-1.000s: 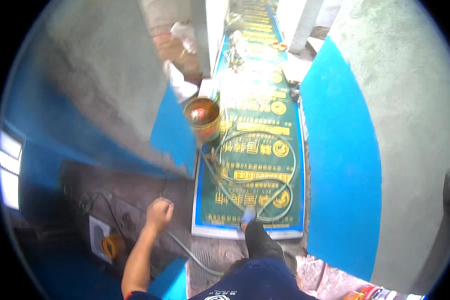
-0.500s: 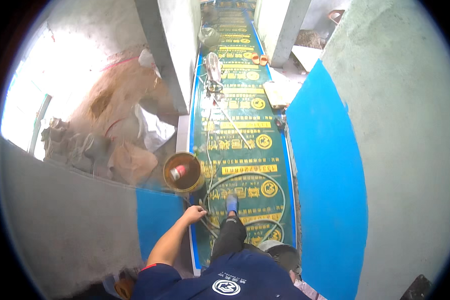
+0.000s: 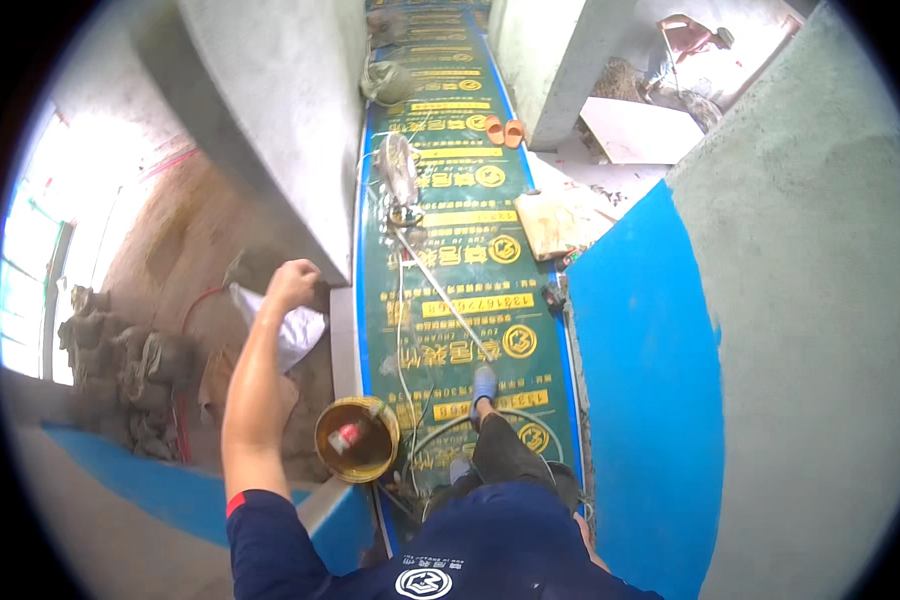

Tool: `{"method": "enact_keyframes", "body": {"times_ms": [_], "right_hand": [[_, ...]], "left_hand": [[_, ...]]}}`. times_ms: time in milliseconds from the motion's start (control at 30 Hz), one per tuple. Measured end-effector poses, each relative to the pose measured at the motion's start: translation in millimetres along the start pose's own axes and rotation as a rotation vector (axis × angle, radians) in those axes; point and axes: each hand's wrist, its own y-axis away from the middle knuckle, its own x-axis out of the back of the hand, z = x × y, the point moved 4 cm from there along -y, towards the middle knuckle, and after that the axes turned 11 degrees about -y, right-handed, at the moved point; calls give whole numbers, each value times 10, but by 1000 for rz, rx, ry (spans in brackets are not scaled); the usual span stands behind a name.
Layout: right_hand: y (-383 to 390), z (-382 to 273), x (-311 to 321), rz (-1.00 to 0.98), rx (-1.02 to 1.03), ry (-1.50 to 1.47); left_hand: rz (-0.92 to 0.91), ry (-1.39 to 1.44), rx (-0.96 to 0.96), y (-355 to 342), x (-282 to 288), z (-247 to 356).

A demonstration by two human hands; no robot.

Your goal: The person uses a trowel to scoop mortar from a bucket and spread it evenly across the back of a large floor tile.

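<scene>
Since the earlier frame the left hand [image 3: 292, 282] has risen from beside the bucket [image 3: 356, 438] to the lower edge of the rough grey concrete wall [image 3: 270, 130], fingers curled shut into a fist. The round yellow bucket, stained brown inside, sits below by the person's knee. A long glossy green banner [image 3: 470, 260] with yellow lettering and round emblems covers the floor between smooth blue-painted wall panels [image 3: 645, 380]. The right hand is out of sight.

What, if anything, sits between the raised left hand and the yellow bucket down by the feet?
Nothing visible lies between them. The left hand is raised, closed in a fist, beside the grey concrete wall. The yellow bucket stands lower on the green printed sheet's edge, a small can inside. Only the person's own forearm spans that gap.
</scene>
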Motion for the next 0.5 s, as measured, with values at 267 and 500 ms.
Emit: {"method": "enact_keyframes", "body": {"times_ms": [267,500], "right_hand": [[-589,-92,-1981,-15,-27,-117],[-764,-282,-3494,-82,36,-219]], "left_hand": [[-433,-144,256,-2038,165,-856],[-402,-128,244,-4332,371,81]]}}
